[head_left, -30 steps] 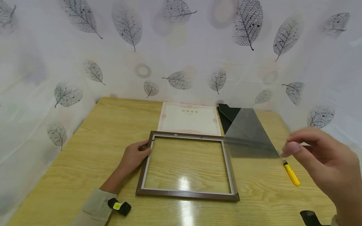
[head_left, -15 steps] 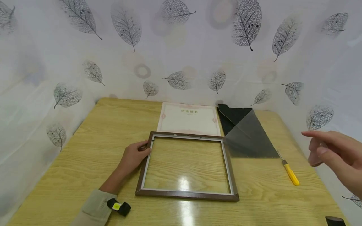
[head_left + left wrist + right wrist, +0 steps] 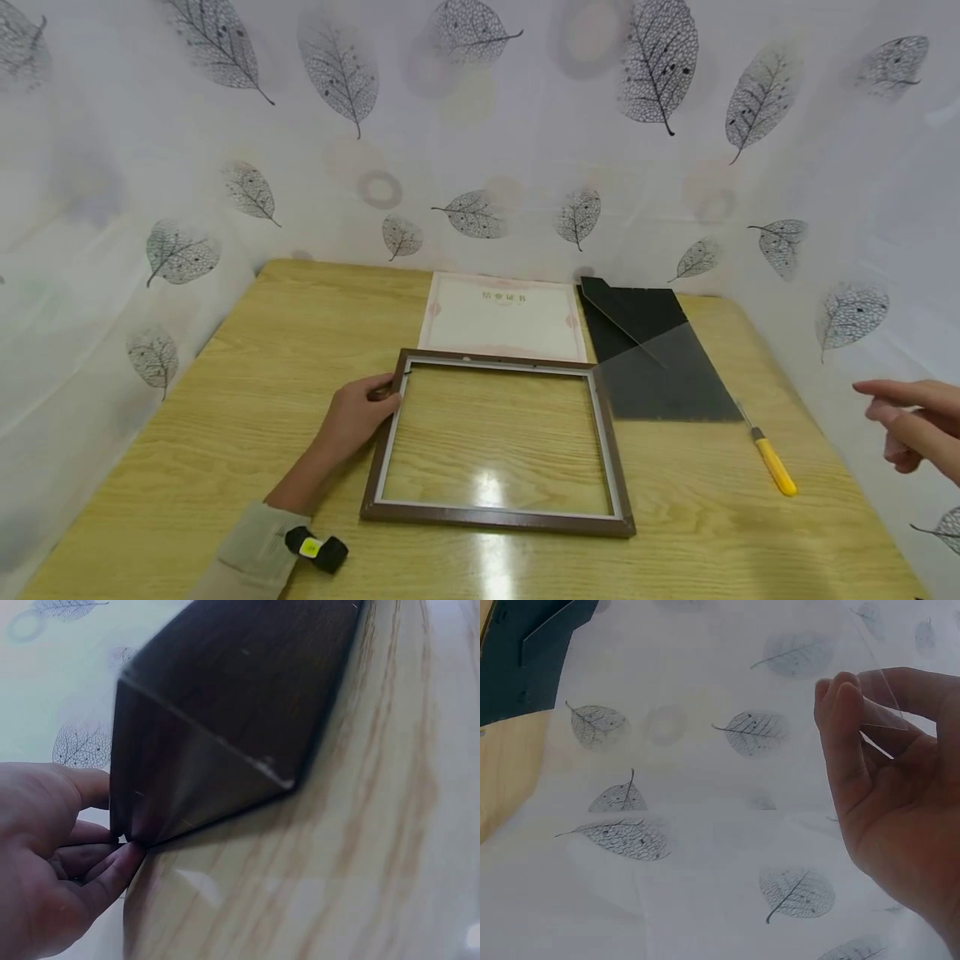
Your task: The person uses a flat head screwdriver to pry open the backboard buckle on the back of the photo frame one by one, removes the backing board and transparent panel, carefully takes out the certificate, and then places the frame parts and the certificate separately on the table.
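Observation:
A brown picture frame (image 3: 498,527) with a pale inner lip lies on the wood-grain table, its opening showing bare tabletop. My left hand (image 3: 360,417) grips its left side; in the left wrist view the fingers (image 3: 112,874) pinch the frame's dark edge (image 3: 202,705) near a corner. Off to the right, my right hand (image 3: 918,421) is raised and partly out of the head view. Between its thumb and fingertips it pinches a clear plastic sheet (image 3: 885,714), whose corner shows in the right wrist view. Seen through this sheet, part of the black backing board (image 3: 637,304) looks greyer.
Behind the frame lies a certificate (image 3: 501,325) with a pink border. A yellow-handled screwdriver (image 3: 775,467) rests right of the backing board, its shaft near the board's corner. The leaf-patterned curtain (image 3: 487,125) hangs around the back and sides of the table (image 3: 712,533).
My right hand has moved right, away from the screwdriver and backing board. The sheet's visible edge has shifted, uncovering more of the black board. The left hand and frame have stayed put.

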Action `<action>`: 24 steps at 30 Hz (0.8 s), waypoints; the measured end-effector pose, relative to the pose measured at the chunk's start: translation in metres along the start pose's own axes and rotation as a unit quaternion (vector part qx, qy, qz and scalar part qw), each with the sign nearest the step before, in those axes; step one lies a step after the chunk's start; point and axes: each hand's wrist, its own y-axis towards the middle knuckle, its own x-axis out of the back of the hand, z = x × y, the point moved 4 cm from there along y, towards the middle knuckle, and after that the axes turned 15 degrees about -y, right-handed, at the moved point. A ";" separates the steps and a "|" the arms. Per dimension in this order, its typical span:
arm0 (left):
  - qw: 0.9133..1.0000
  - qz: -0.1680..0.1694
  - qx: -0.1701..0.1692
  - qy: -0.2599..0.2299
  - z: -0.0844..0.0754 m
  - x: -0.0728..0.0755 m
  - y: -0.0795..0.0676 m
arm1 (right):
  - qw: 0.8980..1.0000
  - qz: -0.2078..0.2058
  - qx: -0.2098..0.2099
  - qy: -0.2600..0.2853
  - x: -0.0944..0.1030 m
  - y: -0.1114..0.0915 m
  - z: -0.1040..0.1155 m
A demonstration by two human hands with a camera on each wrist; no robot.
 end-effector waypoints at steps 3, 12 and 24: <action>1.000 0.000 0.000 0.000 0.000 0.000 0.000 | 1.000 0.026 -0.013 0.009 -0.007 -0.006 -0.021; 1.000 0.003 0.002 -0.002 -0.006 0.001 -0.003 | 0.993 0.078 -0.046 0.075 -0.029 -0.021 -0.076; 1.000 0.007 0.011 0.005 -0.007 0.001 -0.003 | 0.899 0.094 0.024 0.428 -0.056 -0.034 -0.097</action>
